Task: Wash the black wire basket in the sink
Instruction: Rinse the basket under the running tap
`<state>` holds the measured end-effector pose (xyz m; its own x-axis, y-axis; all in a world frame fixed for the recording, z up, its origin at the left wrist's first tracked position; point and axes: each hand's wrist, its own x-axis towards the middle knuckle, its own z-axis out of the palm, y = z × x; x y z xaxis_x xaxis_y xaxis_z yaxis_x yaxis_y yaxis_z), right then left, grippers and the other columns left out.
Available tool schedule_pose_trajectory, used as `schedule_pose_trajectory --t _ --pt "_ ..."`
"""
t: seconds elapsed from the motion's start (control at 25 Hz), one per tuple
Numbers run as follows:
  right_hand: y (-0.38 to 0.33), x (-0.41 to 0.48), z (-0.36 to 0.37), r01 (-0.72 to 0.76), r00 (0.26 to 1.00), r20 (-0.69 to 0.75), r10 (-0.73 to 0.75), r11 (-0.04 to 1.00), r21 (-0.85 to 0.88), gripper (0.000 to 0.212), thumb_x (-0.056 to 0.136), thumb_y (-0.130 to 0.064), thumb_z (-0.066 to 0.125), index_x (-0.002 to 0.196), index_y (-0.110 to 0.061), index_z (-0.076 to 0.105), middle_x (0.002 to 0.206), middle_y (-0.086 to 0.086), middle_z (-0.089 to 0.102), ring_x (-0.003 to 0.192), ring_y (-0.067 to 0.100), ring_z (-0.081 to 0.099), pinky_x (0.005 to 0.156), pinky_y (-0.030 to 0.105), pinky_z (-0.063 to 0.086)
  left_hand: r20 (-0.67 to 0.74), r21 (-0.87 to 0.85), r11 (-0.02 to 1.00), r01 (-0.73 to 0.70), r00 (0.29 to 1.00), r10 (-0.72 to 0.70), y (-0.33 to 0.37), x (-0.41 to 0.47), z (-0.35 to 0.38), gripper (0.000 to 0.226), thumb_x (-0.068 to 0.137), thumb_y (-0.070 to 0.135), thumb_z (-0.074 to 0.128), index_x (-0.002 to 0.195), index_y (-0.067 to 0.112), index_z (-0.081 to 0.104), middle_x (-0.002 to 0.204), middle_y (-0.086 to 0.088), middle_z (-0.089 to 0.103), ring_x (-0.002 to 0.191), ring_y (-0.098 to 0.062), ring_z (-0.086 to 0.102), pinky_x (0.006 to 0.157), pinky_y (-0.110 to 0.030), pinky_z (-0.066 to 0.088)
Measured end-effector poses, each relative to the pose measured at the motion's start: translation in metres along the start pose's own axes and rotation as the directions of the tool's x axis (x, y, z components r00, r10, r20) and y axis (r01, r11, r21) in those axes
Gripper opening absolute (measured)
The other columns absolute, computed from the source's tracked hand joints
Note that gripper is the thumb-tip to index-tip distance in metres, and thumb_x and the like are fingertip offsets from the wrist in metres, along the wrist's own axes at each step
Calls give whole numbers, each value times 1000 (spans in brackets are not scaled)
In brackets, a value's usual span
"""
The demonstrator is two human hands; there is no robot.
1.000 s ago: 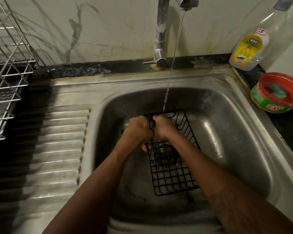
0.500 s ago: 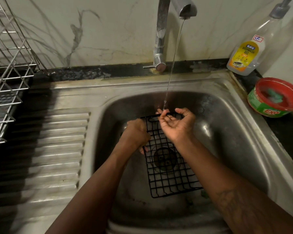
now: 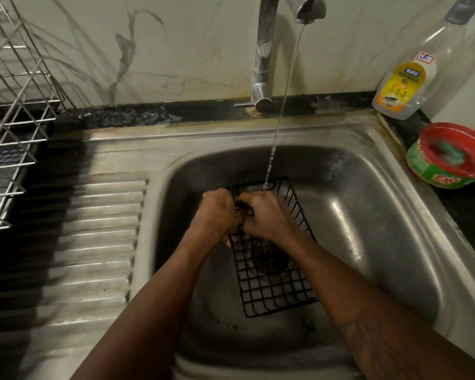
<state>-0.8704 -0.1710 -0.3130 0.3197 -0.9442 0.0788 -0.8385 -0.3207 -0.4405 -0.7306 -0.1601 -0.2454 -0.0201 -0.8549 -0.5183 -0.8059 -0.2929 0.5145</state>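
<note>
A person's two bare hands work at a black wire basket (image 3: 275,283) held tilted inside a stainless-steel sink (image 3: 381,171), its far end raised under the tap (image 3: 263,50) and its near end low in the bowl, over the drain. The left hand (image 3: 217,212) grips the basket's left edge with curled fingers. The right hand (image 3: 265,215), knuckles up and just beside the left, curls its fingers around the wires near the far end. A thin stream of water (image 3: 283,105) falls from the spout onto the basket's far rim, just beyond the hands.

A ribbed drainboard (image 3: 93,229) lies to the left of the bowl, with a metal dish rack (image 3: 11,91) beyond it. At the right back corner stands a clear bottle of dishwash gel (image 3: 406,86), and beside it a red-and-green tub (image 3: 447,157) with a green scrub pad inside.
</note>
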Motion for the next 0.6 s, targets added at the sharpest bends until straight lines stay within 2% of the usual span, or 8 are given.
schedule_pose_trajectory --t 0.04,0.08,0.16,0.28,0.36,0.44,0.48,0.6 --pt "-3 1 -2 -16 1000 27 14 997 73 12 75 -30 72 85 -26 68 76 -7 67 70 14 65 63 28 54 1 -20 1000 0 1000 0 1 -2 -1 26 97 17 64 74 9 59 64 -8 73 53 -17 74 46 -21 58" --pt "-5 4 1 -84 993 88 73 986 141 11 76 -29 73 77 -26 63 72 -8 64 68 13 63 59 26 51 -29 -24 1000 -19 999 18 2 -3 -1 25 96 16 65 73 10 58 67 -11 74 54 -20 74 46 -23 59" --pt "0 5 8 -227 964 172 201 963 144 14 84 -17 74 83 -25 62 79 -10 61 75 9 61 56 19 43 -97 7 999 -45 994 46 1 -6 0 23 91 11 65 70 12 55 75 -14 72 62 -26 75 48 -30 61" --pt "22 -1 3 -441 897 62 437 878 189 10 90 -6 68 91 -16 69 87 -3 63 77 8 58 58 12 36 -95 1 999 -38 995 38 1 -8 -2 23 88 8 65 68 11 54 77 -16 71 62 -29 75 51 -37 63" --pt "20 -5 -2 -411 911 14 411 909 66 5 88 -11 70 84 -13 68 84 1 65 76 14 62 59 17 41 -47 -37 998 -55 998 53 4 -8 0 19 90 7 64 73 8 56 78 -18 72 59 -27 75 50 -34 63" --pt "4 -1 1 -233 969 62 239 968 -92 15 85 -29 74 82 -20 62 81 -1 62 75 16 61 65 26 47 14 -67 995 -70 997 71 7 -8 5 12 94 12 67 86 4 63 79 -16 75 58 -21 74 55 -32 64" --pt "-3 2 4 -172 979 92 180 981 -85 20 83 -35 74 81 -22 60 79 -2 61 73 16 59 67 29 48 26 -94 993 -65 997 67 6 -6 6 12 95 16 67 91 4 66 78 -14 76 58 -19 74 57 -32 64" --pt "-4 4 4 -296 949 114 293 955 17 16 85 -35 73 85 -27 59 84 -4 62 79 17 61 66 29 47 63 -125 992 2 998 6 8 -5 1 15 97 22 67 91 8 63 71 -10 75 53 -16 73 47 -24 59"
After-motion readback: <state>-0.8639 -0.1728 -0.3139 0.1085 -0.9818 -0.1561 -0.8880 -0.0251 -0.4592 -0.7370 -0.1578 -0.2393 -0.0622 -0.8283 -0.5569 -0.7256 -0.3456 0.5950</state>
